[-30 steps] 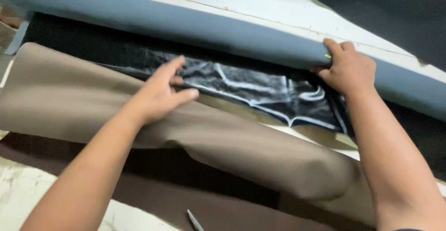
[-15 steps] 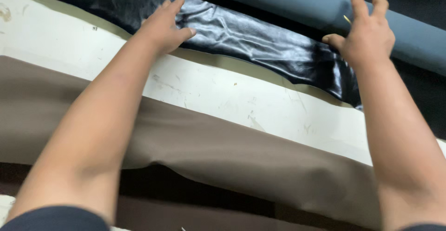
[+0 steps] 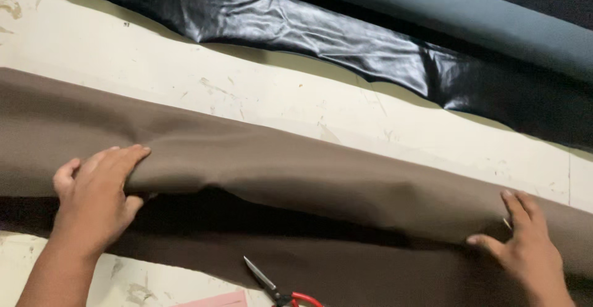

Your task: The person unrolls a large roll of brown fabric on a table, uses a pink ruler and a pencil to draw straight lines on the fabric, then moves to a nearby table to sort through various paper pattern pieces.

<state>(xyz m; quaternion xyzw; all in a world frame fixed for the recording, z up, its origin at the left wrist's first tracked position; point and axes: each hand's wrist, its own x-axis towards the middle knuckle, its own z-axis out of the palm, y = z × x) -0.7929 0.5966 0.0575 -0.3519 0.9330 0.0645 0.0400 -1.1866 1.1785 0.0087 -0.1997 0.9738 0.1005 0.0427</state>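
Note:
A long roll of brown fabric (image 3: 296,171) lies across the pale worktable (image 3: 278,97). My left hand (image 3: 99,189) rests flat on the roll's near edge at the left, fingers spread, thumb under the fold. My right hand (image 3: 525,245) presses on the roll at the far right, fingers apart. Neither hand grips anything. Beyond the bare strip of table lies a shiny black sheet (image 3: 321,41), and behind it a grey-blue roll (image 3: 482,16).
Scissors with red handles (image 3: 278,285) lie on the dark brown cloth (image 3: 370,270) near the front edge, between my arms. A pink paper (image 3: 216,299) sits beside them. The tabletop is scuffed and stained.
Both hands have come back from the shiny black sheet and grey-blue roll to the near brown roll. The view has tilted down, bringing the scissors into sight.

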